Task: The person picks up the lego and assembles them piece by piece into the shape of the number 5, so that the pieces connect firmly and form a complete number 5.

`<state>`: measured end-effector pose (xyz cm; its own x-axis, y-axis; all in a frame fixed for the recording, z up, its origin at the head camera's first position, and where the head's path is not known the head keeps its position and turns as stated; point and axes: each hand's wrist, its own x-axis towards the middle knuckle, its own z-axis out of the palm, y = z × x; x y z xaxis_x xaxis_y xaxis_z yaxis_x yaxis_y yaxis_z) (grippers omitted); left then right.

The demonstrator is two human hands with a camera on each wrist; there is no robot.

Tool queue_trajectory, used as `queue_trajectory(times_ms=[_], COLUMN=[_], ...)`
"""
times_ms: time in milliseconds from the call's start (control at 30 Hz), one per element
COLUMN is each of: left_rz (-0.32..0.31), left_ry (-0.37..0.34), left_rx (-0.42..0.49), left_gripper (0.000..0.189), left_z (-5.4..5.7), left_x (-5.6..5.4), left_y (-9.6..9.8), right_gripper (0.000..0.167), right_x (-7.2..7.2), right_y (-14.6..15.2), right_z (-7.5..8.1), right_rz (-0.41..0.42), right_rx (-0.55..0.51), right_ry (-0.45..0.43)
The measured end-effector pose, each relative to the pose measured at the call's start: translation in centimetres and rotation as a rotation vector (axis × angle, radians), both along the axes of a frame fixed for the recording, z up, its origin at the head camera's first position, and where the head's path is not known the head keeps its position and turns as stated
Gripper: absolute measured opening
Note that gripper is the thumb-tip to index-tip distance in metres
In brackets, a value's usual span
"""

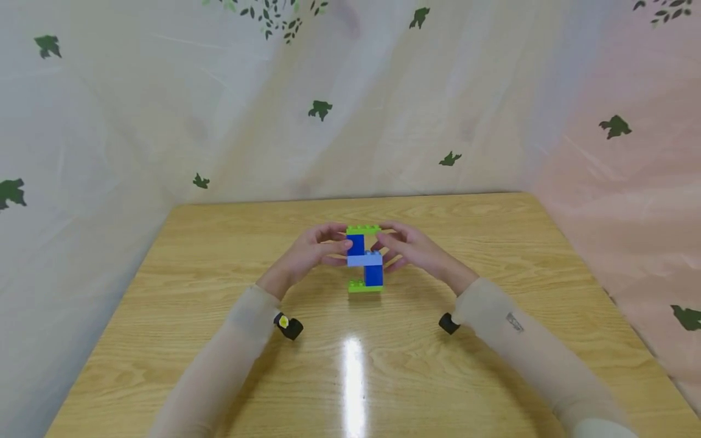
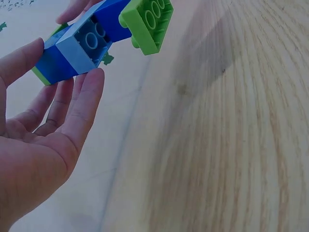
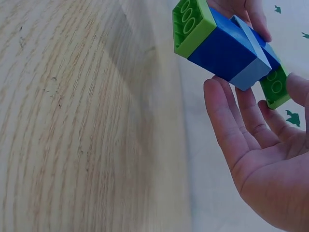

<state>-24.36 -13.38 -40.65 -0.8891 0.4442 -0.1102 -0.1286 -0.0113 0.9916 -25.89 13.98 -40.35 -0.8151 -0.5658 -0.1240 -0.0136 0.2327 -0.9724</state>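
A stack of toy building bricks [image 1: 364,260] is between the two hands, raised off the table. It has a bright green piece [image 1: 364,230] on top, a dark blue brick, a light blue piece [image 2: 79,46], another dark blue brick [image 3: 223,46] and a green piece [image 2: 148,21] at the bottom, stepped sideways. My left hand [image 1: 312,249] grips the upper left side, thumb on the upper blue brick and fingers behind. On the right side, my right hand [image 1: 417,248] holds the stack, its thumb by the top green piece and fingertips at the light blue piece.
Beneath the hands lies a wooden table [image 1: 219,255], with glare near its front middle. A pale cloth [image 1: 230,109] with green leaf and bird shapes hangs behind it and at the sides. Black wrist devices [image 1: 290,328] sit at both cuffs.
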Motion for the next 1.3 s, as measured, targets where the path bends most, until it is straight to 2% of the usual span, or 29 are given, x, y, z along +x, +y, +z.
queue_trajectory(times_ms=[233, 367, 600, 933, 1200, 1300], left_rz=[0.003, -0.003, 0.005, 0.013, 0.045, 0.039], left_ry=[-0.033, -0.036, -0.08, -0.09, -0.112, -0.112], left_rx=[0.047, 0.052, 0.069, 0.059, 0.019, 0.029], left_gripper=[0.049, 0.046, 0.05, 0.053, 0.055, 0.057], left_z=[-1.4, -2.2, -3.4, -4.1, -4.3, -4.3], left_x=[-0.5, -0.7, -1.0, -1.6, -1.0, -1.2], left_y=[0.3, 0.5, 0.9, 1.1, -0.1, 0.1], right_gripper=[0.058, 0.06, 0.061, 0.06, 0.064, 0.062], right_x=[-0.5, -0.5, -0.8, -1.0, -1.3, -1.4], right_y=[0.1, 0.3, 0.5, 0.5, -0.9, -0.7], right_z=[-1.0, -1.4, -2.3, -2.8, -4.0, -3.9], right_rz=[0.001, -0.001, -0.005, -0.039, -0.039, -0.059], right_rx=[-0.004, 0.006, 0.021, 0.011, -0.015, -0.018], right_ry=[-0.025, -0.045, -0.071, -0.104, -0.163, -0.169])
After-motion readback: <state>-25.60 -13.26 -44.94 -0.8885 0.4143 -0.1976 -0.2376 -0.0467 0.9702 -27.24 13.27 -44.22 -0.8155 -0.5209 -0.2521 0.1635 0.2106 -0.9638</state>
